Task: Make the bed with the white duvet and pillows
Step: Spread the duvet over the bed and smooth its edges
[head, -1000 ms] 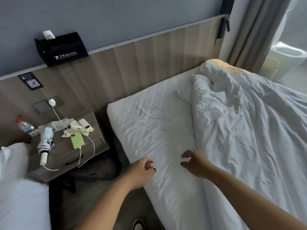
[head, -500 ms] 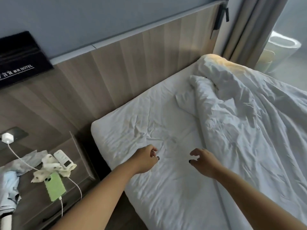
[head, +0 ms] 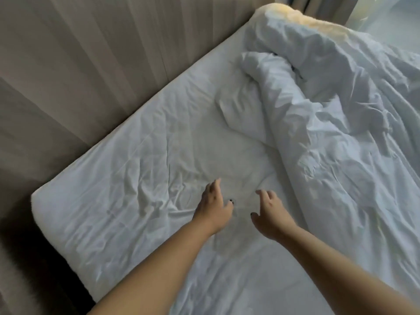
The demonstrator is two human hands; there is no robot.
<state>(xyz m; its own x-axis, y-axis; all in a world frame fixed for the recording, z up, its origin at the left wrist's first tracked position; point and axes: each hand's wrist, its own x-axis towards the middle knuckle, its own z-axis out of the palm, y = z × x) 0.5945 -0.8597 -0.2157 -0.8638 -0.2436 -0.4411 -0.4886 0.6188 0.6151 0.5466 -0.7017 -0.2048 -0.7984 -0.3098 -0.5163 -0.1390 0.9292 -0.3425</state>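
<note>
A wrinkled white fitted sheet (head: 127, 178) covers the head end of the mattress. The crumpled white duvet (head: 336, 137) lies bunched over the right half of the bed, its folded edge running down the middle. My left hand (head: 214, 206) and my right hand (head: 270, 212) reach out side by side over the bare sheet, fingers spread and loosely bent, holding nothing. The right hand is just left of the duvet's edge. No pillow is in view.
A wood-panelled headboard (head: 95, 64) runs along the far left side of the bed. A dark gap (head: 29, 258) lies beside the mattress corner at the lower left. Curtain and bright floor show at the top right (head: 386, 10).
The view has swung right and closer to the bed, so the nightstand has left the frame. Both hands have moved forward over the sheet and their fingers have opened out.
</note>
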